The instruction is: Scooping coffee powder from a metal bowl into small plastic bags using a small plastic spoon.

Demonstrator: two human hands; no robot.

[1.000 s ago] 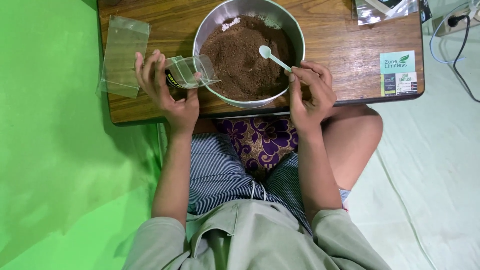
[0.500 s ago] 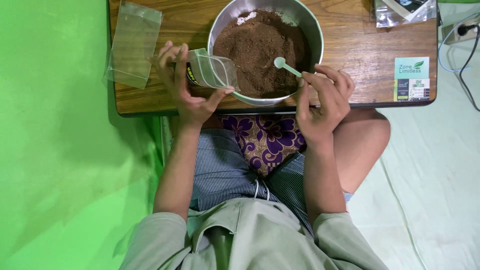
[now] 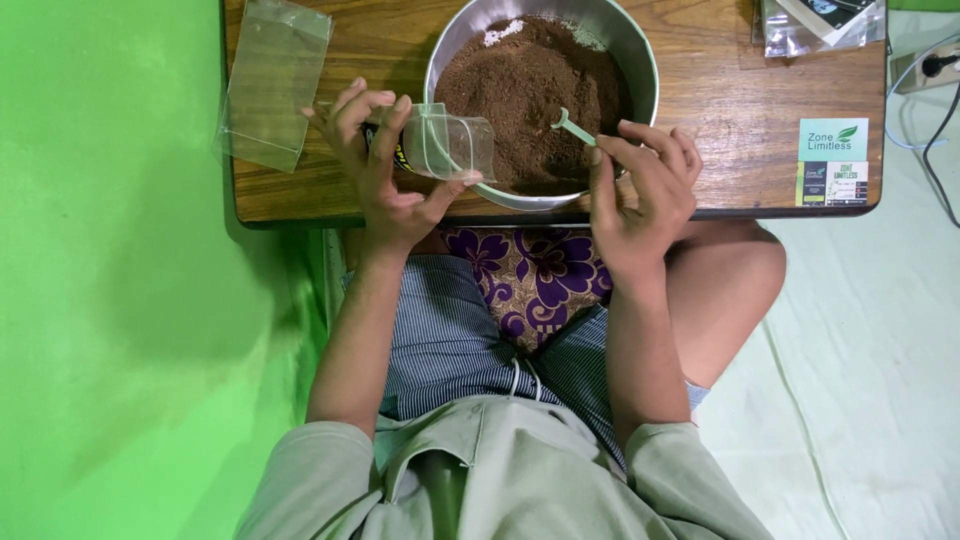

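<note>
A steel bowl [image 3: 640, 60] full of brown powder [image 3: 520, 80] stands on a small wooden table [image 3: 720, 110]. My left hand [image 3: 385, 175] holds a small clear plastic pouch [image 3: 450, 145] open at the bowl's left rim, its mouth facing the powder. My right hand [image 3: 640, 195] grips the handle of a pale green plastic spoon [image 3: 573, 126]. The spoon's scoop end is dug into the powder near the bowl's front edge.
A stack of empty clear pouches [image 3: 270, 85] lies at the table's left end. More packets [image 3: 820, 22] sit at the far right corner, and labels [image 3: 833, 160] are stuck near the right edge. A cable and plug [image 3: 935, 65] lie on the floor to the right.
The spoon has tipped down from above the powder and its scoop has sunk into it. The pouch has shifted a little closer to the bowl's rim.
</note>
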